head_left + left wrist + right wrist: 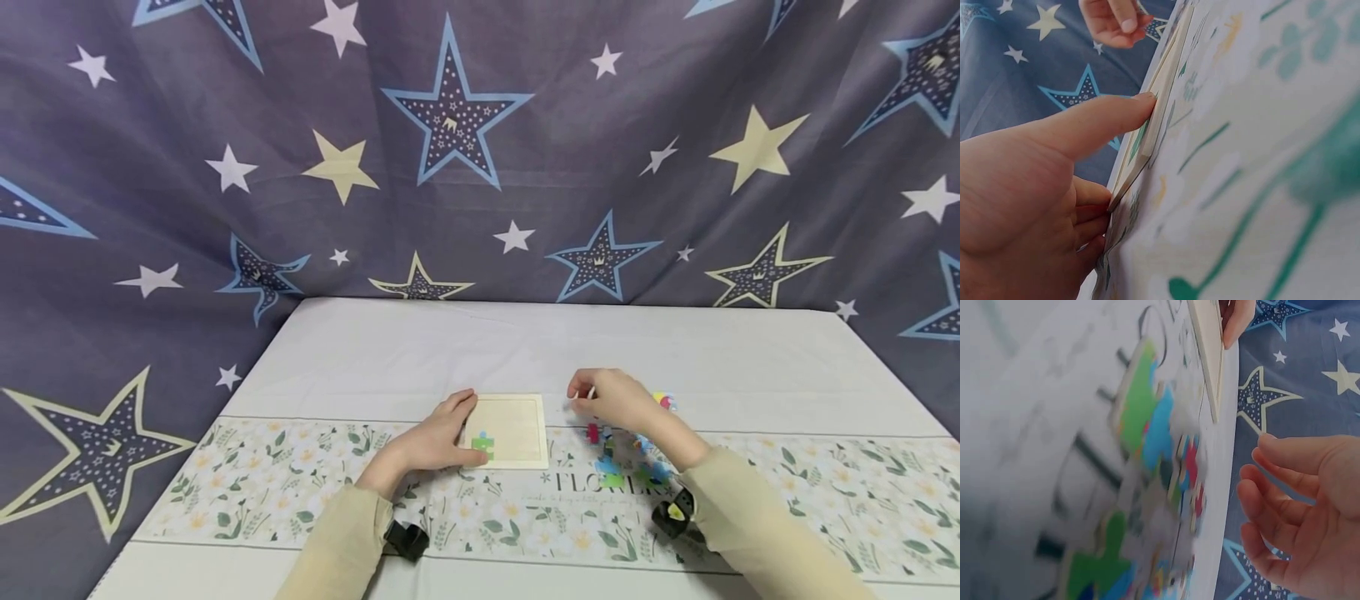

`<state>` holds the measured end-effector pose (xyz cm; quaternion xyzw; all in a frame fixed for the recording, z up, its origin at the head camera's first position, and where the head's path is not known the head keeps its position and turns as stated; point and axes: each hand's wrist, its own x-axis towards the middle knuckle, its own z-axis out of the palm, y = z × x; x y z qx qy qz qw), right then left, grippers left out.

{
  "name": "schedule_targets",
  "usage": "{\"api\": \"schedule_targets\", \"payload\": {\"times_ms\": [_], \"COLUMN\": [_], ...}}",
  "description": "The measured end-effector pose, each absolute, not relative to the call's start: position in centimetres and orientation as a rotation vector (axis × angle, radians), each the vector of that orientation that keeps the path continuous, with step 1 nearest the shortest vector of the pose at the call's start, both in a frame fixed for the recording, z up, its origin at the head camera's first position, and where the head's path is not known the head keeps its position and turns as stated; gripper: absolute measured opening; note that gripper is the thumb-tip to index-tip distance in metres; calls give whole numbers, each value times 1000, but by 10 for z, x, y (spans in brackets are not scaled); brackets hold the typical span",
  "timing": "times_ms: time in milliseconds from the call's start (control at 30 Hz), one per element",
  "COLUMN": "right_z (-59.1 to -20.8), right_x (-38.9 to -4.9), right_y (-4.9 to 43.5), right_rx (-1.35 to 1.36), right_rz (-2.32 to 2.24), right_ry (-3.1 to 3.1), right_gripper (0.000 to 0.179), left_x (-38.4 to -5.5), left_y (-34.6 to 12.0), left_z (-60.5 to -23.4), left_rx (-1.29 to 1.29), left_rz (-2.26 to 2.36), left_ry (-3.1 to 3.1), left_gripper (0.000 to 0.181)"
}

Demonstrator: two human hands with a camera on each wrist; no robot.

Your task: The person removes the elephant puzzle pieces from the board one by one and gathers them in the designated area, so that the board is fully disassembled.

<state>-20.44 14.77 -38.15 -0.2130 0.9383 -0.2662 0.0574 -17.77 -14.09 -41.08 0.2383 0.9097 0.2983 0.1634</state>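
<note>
A shallow cream puzzle tray [517, 423] lies flat on the table, with a green jigsaw piece [482, 444] in its near left corner. My left hand [431, 437] holds the tray by its left side: the thumb lies on the near rim by that piece, the fingers along the left edge. To the right of the tray my right hand [618, 400] hovers above the table. Its fingers are loosely bent, and in the right wrist view I see nothing between thumb and fingertips. Loose jigsaw pieces [1138, 403], green, blue and red, lie below and nearer than this hand.
A bright yellow and red piece [664, 401] lies behind the right wrist, partly covered. A floral printed band with lettering [600, 483] crosses the white table cover [375, 358]. A star-patterned curtain [480, 225] hangs at the back and sides.
</note>
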Motion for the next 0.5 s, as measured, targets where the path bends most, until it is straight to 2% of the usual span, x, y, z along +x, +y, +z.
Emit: {"api": "schedule_targets", "payload": {"times_ms": [500], "right_z": [-388], "right_x": [-199], "right_y": [88], "right_rx": [-762], "right_rz": [-879], "right_ry": [2732], "right_gripper": [7], "left_x": [-179], "left_y": [-141], "left_z": [-414], "left_rx": [700], "left_rz": [828], "left_ry": [2606], "left_gripper": [103]}}
